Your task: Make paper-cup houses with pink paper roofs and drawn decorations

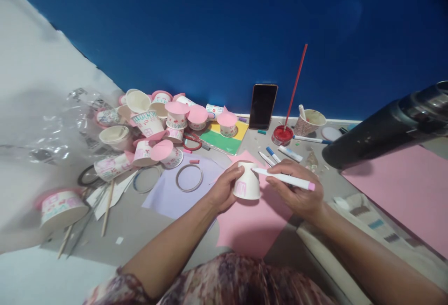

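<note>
The left hand (227, 186) pinches a white cup (248, 181) between thumb and fingers, its narrow end up and its wide rim down. A pink arch is drawn low on the side of the cup. The right hand (301, 188) pinches a white marker (290, 180), whose pink end points away to the right. The marker's tip is at the upper right part of the cup, though whether it touches is hard to tell. Beneath both hands lies a pink sheet (257, 230). To the left of the left hand, a lilac sheet (161, 204) carries a tape roll (189, 190). Farther left and beyond that hand, many drawn-on cups with pink paper discs (198, 114) lie and stand in a heap, near a plastic bag (52, 160). Just beyond the left hand, a yellow-and-green packet (224, 144) has one such cup on it, with red-handled scissors (192, 143) at its left. Straight beyond the hands, a phone (263, 107) leans on the blue wall (224, 30). Just beyond the right hand lie a few pens (273, 154); past them stands a red pot (283, 136) with a red stick (297, 85) in it. Right of the right hand are a dark flask (378, 128), a pink card (402, 188) and a striped cloth (371, 221), the last under the forearm.
</note>
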The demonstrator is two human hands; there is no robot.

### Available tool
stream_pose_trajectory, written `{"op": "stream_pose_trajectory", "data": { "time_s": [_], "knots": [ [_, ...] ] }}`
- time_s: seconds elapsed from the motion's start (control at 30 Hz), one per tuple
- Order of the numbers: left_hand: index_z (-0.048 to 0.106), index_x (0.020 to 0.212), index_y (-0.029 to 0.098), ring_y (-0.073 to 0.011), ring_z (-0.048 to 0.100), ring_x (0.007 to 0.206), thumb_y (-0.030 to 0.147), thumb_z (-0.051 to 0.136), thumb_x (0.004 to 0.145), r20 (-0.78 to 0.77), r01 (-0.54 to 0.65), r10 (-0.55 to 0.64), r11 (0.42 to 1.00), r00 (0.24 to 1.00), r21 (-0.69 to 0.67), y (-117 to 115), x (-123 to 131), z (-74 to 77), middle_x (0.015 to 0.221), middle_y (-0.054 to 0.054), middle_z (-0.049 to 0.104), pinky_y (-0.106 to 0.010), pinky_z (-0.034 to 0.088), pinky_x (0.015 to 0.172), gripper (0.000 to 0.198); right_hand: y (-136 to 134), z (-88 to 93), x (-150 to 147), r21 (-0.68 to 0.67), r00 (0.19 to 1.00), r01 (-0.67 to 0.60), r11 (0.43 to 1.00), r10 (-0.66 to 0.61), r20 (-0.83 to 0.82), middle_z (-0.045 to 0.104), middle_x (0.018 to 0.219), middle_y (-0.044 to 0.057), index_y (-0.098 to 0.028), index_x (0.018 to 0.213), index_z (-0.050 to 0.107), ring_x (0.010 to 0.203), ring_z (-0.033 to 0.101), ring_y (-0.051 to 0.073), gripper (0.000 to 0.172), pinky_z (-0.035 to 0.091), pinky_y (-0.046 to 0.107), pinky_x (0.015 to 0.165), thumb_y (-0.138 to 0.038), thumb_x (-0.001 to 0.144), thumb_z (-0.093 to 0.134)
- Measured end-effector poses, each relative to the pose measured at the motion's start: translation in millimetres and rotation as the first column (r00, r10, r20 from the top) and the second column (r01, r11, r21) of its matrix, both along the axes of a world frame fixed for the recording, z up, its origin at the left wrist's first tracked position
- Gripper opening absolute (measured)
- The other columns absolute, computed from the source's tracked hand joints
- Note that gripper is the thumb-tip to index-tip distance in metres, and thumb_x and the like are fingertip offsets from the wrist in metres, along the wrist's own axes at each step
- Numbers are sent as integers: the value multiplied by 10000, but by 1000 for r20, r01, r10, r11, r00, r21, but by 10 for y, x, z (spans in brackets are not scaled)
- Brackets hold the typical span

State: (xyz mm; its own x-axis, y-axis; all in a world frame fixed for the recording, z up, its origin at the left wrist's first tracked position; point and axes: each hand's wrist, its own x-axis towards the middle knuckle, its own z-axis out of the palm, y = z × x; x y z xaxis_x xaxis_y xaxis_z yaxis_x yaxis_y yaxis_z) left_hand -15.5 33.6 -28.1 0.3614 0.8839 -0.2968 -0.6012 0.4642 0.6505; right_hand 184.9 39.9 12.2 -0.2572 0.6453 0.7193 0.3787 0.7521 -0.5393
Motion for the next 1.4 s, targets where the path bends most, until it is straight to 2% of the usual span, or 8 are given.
{"op": "stream_pose_trajectory", "data": {
  "time_s": [0.37, 0.6, 1.17, 1.4],
  "knots": [
    [748, 1072, 146, -222, 677, 811, 421, 863, 773, -4, 0, 0, 1000, 1000, 11, 3, 4, -10, 889, -74, 729, -360, 570, 789, 422, 2, 12, -13, -5, 1000, 7, 1000, -7, 9, 795, 780, 31, -239, 968, 735, 674, 739, 195, 37, 568, 312, 614, -217, 949, 712],
    [749, 1060, 141, -214, 673, 787, 430, 862, 772, -3, -2, 2, 1000, 1000, 19, 3, 11, -10, 877, -72, 727, -345, 561, 764, 423, -4, 19, -10, -6, 999, 22, 1000, -22, 39, 796, 769, 39, -235, 935, 726, 660, 738, 189, 53, 576, 311, 607, -238, 969, 685],
    [733, 1007, 155, -179, 628, 745, 418, 850, 785, -13, -10, 10, 999, 1000, 30, 4, 3, -8, 826, -32, 674, -293, 500, 723, 364, -25, 114, -43, -5, 996, -93, 996, 93, -9, 768, 739, 41, -214, 924, 719, 606, 697, 177, 77, 557, 294, 577, -142, 910, 695],
    [742, 1029, 147, -219, 671, 793, 432, 854, 775, -7, -1, 1, 1000, 1000, 29, 4, 15, -21, 868, -72, 723, -336, 529, 773, 398, -24, 99, -41, 23, 1000, -18, 1000, 17, 10, 782, 742, 26, -232, 923, 709, 636, 728, 184, 88, 569, 299, 605, -147, 922, 690]
  ]
}}
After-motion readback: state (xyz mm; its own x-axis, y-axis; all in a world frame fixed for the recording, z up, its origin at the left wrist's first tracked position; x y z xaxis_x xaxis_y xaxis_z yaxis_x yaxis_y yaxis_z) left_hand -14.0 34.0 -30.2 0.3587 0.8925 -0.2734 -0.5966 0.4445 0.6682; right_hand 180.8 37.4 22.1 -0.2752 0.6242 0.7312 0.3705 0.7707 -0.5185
